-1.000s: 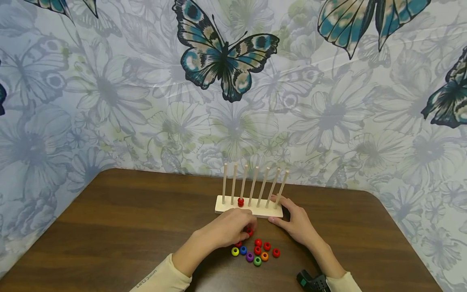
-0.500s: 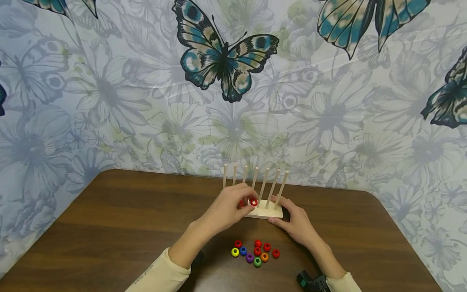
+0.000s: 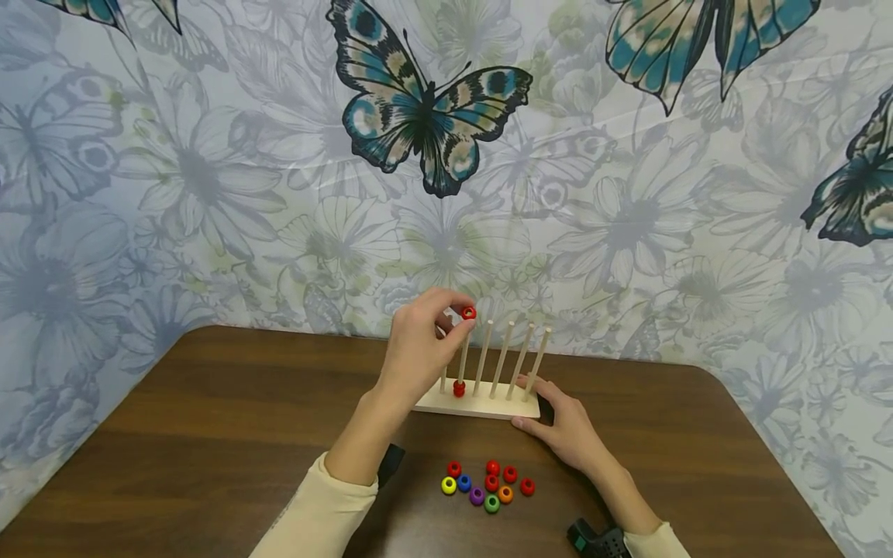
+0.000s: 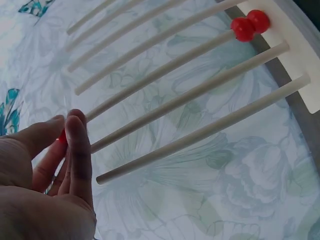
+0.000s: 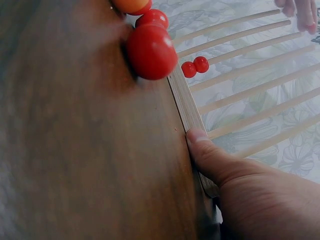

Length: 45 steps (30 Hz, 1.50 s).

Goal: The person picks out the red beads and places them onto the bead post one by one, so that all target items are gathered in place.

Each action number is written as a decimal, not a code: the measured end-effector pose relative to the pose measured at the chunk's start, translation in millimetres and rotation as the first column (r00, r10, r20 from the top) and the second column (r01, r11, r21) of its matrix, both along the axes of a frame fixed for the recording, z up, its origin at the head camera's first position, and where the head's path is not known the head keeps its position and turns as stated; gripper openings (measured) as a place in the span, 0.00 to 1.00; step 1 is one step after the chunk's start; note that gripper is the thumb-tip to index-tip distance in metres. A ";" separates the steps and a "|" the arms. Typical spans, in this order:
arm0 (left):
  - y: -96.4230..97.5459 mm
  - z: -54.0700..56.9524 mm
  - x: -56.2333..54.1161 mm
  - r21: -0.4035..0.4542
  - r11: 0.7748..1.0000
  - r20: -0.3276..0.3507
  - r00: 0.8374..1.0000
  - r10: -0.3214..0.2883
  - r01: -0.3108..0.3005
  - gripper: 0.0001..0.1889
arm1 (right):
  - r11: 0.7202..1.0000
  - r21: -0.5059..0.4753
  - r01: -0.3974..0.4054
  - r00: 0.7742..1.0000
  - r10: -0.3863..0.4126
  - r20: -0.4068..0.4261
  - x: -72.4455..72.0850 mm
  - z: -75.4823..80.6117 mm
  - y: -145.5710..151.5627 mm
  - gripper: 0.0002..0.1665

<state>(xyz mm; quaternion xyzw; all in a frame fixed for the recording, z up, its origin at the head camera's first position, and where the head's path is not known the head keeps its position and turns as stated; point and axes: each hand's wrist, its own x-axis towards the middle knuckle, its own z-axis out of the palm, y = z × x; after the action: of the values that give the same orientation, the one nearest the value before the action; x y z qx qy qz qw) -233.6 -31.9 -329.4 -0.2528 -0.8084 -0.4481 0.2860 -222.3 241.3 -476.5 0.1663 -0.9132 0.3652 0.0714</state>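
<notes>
Low on one peg (image 4: 160, 75), two beads (image 4: 250, 25)

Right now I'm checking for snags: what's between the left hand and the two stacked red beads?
In the left wrist view, only bare peg separates the left hand from those beads.

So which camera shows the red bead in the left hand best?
The head view: it shows the red bead, hole visible, in the left hand. From the left wrist, that hand hides all but a sliver; from the right wrist, I can't make it out.
</notes>
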 end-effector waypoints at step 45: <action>22.5 -40.8 12.2 -0.418 0.811 0.229 0.911 -0.342 0.409 0.11 | 0.999 -0.025 -0.047 0.998 0.046 -0.038 4.0 -1.0 -1.6 0.37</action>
<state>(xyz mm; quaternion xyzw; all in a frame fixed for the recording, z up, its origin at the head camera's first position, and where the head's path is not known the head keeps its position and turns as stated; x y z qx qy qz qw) -221.4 -9.4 -370.2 -0.4348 -0.8430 -0.3100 0.0653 -218.3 239.7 -477.5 0.1931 -0.9028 0.3754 0.0820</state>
